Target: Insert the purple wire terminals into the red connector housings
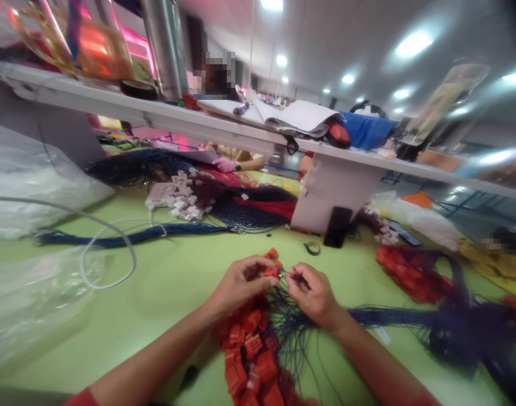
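My left hand (245, 282) pinches a small red connector (272, 272) between thumb and fingertips, over the green table. Just to its right, my right hand (312, 293) is closed on a thin dark wire (292, 274), close to the connector's end. Whether the wire's tip sits in the connector is too small to tell. Below my hands lies a heap of red connectors (253, 352). A bundle of dark blue wires (384, 317) spreads out under my right hand and runs off to the right.
A roll of tape (312, 248) and a black phone (338, 226) are beyond my hands. White connectors (190, 194) with dark wires lie at the back left, near clear plastic bags (38, 304). A shelf (224, 125) crosses above; a gloved hand (224, 164) shows behind it.
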{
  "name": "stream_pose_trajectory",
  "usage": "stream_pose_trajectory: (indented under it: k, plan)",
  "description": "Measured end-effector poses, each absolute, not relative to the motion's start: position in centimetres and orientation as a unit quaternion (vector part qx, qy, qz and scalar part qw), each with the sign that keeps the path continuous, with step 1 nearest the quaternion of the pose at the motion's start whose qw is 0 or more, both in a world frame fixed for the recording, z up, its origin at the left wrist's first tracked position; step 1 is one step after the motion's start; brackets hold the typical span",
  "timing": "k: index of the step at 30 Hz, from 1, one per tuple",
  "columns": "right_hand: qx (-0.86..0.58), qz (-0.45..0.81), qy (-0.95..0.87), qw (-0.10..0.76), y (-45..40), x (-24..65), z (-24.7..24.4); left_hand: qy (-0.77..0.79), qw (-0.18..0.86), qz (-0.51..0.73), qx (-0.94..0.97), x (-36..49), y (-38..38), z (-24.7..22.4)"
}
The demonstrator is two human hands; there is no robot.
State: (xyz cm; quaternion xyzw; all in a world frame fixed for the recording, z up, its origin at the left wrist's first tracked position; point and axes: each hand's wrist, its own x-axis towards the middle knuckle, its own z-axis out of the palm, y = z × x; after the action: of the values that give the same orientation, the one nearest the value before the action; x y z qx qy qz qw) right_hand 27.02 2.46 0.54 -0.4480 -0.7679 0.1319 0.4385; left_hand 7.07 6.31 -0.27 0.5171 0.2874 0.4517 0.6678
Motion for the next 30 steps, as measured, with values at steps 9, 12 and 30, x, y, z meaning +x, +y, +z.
stream_pose_trajectory:
  k: [9, 12, 30]
  plan:
    - [-0.474, 0.199, -0.737, 0.438, 1.5, 26.4, 1.3, 0.309, 0.690, 0.443, 0.482, 6.8, 5.6, 0.5]
    - [-0.478, 0.221, -0.726, 0.442, 1.6, 26.5, 1.2, 0.317, 0.687, 0.449, 0.475, 6.9, 5.5, 0.5]
    - [-0.505, 0.266, -0.659, 0.490, 1.3, 25.9, 2.0, 0.337, 0.633, 0.489, 0.497, 6.9, 5.4, 0.4]
